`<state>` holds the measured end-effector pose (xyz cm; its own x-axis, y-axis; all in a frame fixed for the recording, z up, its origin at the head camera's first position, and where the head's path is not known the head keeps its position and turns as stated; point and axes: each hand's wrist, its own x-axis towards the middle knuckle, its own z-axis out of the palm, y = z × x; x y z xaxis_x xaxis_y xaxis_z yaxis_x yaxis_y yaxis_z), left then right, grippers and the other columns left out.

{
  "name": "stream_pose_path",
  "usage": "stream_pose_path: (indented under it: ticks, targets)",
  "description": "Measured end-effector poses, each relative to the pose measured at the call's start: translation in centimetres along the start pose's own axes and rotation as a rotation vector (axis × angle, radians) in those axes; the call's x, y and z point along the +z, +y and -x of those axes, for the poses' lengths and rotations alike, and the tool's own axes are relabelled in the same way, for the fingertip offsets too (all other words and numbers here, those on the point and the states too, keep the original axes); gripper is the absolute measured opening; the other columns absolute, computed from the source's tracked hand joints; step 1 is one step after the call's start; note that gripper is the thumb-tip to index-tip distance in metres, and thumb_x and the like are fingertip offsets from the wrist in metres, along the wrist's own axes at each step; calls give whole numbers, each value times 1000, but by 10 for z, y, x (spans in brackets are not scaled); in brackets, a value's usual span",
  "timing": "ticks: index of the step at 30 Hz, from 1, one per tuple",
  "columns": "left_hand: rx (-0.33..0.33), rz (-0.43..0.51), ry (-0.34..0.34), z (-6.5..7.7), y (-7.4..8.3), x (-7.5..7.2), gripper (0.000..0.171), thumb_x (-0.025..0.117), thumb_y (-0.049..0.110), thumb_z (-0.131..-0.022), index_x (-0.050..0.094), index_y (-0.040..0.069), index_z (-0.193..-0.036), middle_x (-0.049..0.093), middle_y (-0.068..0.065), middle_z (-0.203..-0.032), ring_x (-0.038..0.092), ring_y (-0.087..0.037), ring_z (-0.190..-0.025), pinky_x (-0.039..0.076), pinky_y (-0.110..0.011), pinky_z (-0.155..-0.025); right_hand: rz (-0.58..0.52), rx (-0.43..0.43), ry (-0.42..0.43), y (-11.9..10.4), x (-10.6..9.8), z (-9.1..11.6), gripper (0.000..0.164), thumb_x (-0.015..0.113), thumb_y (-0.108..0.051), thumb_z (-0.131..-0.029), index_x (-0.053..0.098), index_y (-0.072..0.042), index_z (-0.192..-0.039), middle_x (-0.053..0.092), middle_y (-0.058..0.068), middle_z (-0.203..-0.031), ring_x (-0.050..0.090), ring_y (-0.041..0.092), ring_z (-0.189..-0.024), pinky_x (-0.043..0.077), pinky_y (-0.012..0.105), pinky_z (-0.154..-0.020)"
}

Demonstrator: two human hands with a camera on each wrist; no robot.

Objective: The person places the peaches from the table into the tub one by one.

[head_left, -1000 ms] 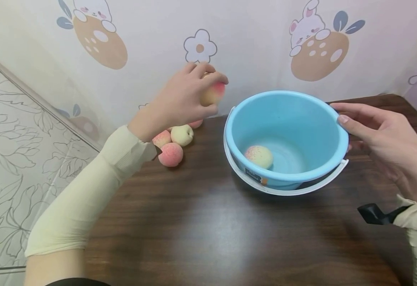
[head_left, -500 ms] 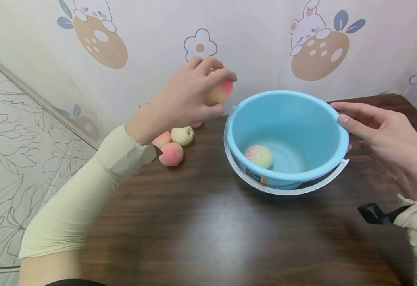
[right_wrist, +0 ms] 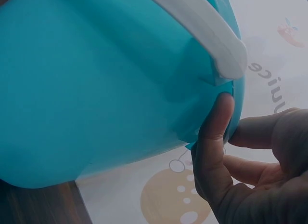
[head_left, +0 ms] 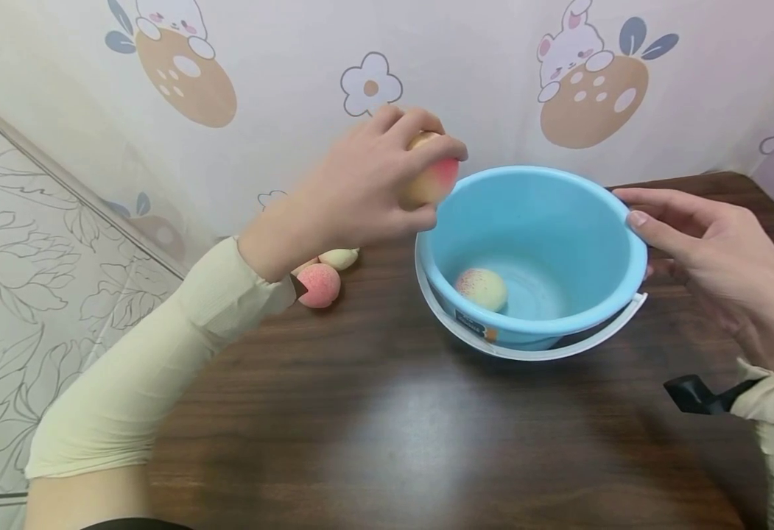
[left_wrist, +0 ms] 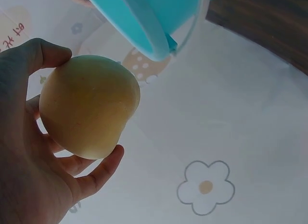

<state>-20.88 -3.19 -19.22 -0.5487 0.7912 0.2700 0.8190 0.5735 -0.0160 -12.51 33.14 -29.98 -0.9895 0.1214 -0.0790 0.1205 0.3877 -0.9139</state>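
Note:
A yellow and pink peach (head_left: 434, 182) is in the grip of my left hand (head_left: 367, 180), up at the left side of the rim of a light blue bucket (head_left: 532, 213). In the left wrist view, fingers and thumb curl round that peach (left_wrist: 89, 108). My right hand (head_left: 731, 258) pinches the bucket's right rim, thumb on one side and fingers on the other. The right wrist view shows this hold close to the white handle (right_wrist: 202, 29). Inside the bucket a pale, red-speckled peach (head_left: 482, 289) lies on the bottom.
Behind my left forearm, a pink peach (head_left: 319, 285) and a pale one (head_left: 339, 258) sit on the dark wooden table (head_left: 373, 412), with others partly hidden. A patterned cloth (head_left: 473, 81) rises behind the table. The white handle hangs along the bucket's front.
My left hand has carried the peach to the right, from above the table to the bucket's left rim. My forearm now covers more of the peaches behind it. Right hand and bucket stay put.

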Motion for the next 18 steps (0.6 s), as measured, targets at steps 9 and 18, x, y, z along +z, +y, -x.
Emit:
stream_pose_path:
  ticks: [9,18]
  targets:
    - [70,14,-1,-4,14,-1,52,61,31,-88,61,26,-140,56,-4,-138,50,-27,-123,46,-40,-99,-28,-18,-7,0,-1,0,53,68,-31,-100,55,-21,-151,68,-18,-117,72,14,-70,63,30,-60]
    - [117,14,-39,-9,28,3,53,59,30,-89,58,26,-142,55,-3,-139,50,-28,-126,47,-42,-97,-41,-26,-11,2,-2,-1,52,68,-30,-100,56,-21,-150,69,-18,-115,71,15,-68,63,31,-59]
